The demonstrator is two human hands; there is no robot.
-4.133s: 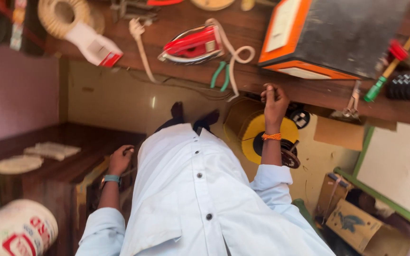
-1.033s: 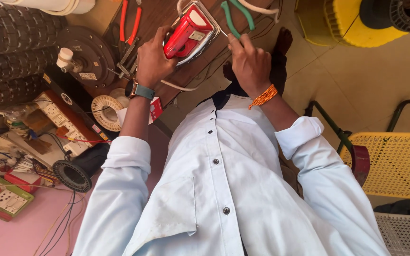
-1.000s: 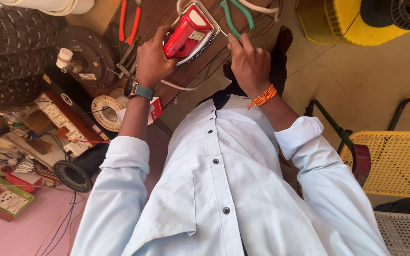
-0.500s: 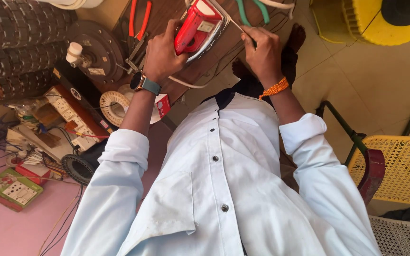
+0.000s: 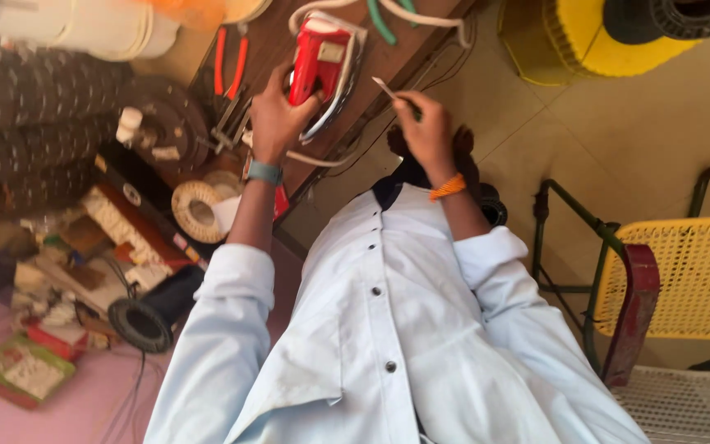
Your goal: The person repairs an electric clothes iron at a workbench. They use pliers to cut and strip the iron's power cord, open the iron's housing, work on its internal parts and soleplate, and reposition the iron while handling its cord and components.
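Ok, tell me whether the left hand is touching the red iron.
Touching. The head view shows the left hand wrapped around the lower end of the red iron, fingers pressed against its body with no gap.

The left hand covers the lower part of the red clothes iron, so its sole there is hidden. The right hand pinches a thin tool, too small and blurred to identify. The top edge cuts off the green-handled pliers and the yellow drum. The clutter beside the wooden workbench is blurred.
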